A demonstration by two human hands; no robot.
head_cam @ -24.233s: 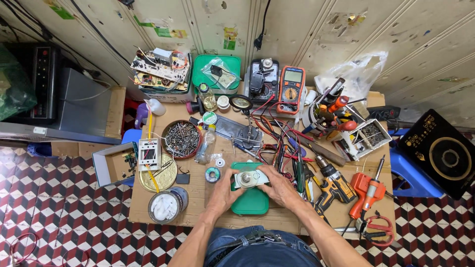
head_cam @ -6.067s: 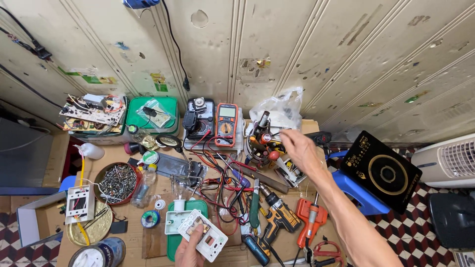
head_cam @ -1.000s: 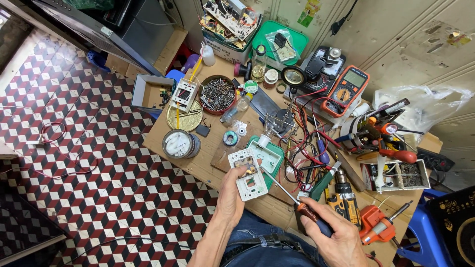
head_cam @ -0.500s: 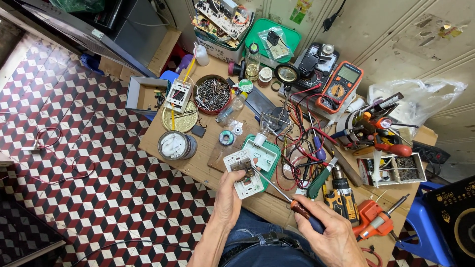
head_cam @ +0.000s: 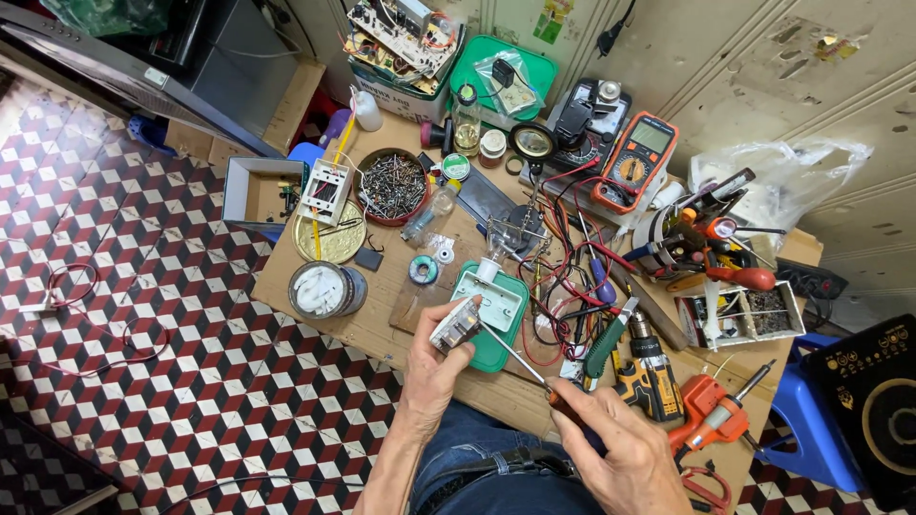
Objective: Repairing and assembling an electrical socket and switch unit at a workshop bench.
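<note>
Left hand [head_cam: 441, 367] grips small white switch module [head_cam: 456, 326], tilted up just above green case [head_cam: 493, 310] on workbench [head_cam: 315, 329], likely exposing screw. Right hand [head_cam: 611, 446] clenched round screwdriver [head_cam: 534, 375]; tip touches module.

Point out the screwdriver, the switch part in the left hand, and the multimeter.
Screwdriver [head_cam: 515, 358], head view, on the metal shaft.
Switch part [head_cam: 456, 326], head view, on its grey body above the left hand's fingers.
Multimeter [head_cam: 634, 162], head view, on its dial.
</note>
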